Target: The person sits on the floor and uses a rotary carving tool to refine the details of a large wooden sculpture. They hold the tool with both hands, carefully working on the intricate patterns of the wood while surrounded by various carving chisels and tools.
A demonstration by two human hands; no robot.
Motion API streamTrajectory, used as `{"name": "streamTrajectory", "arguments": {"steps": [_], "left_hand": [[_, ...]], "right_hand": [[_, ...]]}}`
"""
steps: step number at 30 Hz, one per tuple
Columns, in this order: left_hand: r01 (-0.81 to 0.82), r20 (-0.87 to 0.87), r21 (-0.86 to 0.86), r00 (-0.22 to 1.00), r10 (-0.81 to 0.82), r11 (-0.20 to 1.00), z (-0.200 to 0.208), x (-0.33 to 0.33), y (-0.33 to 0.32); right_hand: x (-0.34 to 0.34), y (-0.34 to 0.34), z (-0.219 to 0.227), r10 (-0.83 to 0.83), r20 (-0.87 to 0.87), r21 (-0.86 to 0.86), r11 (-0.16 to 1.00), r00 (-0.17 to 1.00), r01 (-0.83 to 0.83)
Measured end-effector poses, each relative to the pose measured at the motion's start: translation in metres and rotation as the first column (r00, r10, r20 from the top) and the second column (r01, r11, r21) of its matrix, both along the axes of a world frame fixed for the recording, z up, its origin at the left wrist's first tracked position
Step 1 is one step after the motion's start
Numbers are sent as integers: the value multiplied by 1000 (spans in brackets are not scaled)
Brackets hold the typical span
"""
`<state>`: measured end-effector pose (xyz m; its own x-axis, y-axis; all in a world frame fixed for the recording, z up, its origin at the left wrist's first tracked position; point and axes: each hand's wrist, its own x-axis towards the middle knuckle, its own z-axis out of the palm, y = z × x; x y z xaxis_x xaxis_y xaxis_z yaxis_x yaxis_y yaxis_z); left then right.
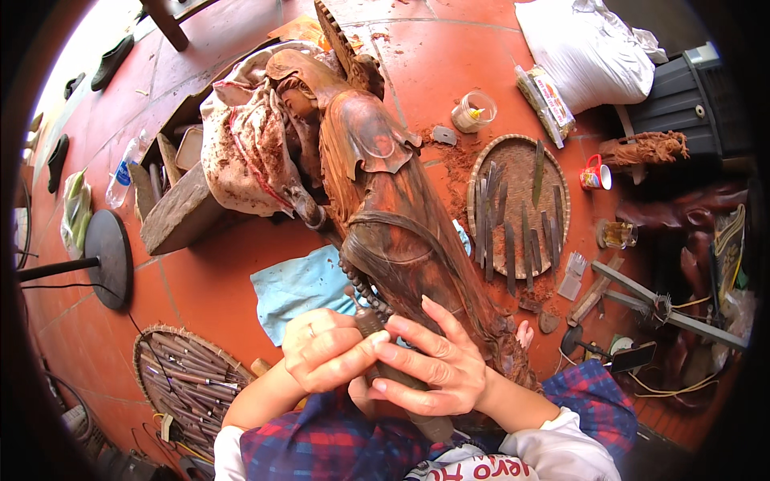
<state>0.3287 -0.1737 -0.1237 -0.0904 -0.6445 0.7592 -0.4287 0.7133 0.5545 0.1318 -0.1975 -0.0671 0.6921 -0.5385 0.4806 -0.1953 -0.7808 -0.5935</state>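
Observation:
A dark wooden carved statue of a robed, veiled figure [377, 176] lies lengthwise before me, its head away from me on a bundled, dusty cloth [241, 152]. Near its lower part both hands are on a dark cylindrical rotary tool [370, 322] with a thin tip pointing away from me. My left hand [325, 353] is closed, its fingers curled around the tool's front end. My right hand [433, 365] holds the tool's body from the other side, with some fingers extended. Carved beads [361, 289] hang along the statue beside the tool's tip.
On the right, a round woven tray [479, 172] holds several flat files. A basket of handled carving tools [184, 369] sits at lower left. Nearby are a blue cloth [297, 284], wooden block [180, 212], round black stand base [108, 256], red mug [595, 174] and white sack [589, 56].

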Motion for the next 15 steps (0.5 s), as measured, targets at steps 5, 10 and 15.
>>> {"name": "streamTrajectory", "arguments": {"steps": [5,10,15], "left_hand": [[43,-9,44,999,-42,998,27,-21,27],[-95,1,34,995,95,995,46,-46,73],[-271,166,-34,948,273,962,61,-70,117]], "right_hand": [[-8,0,0,88,157,73,992,984,-100],[-50,-8,29,131,261,208,960,957,-188],[-124,-6,83,-79,548,503,827,833,-252]]}}
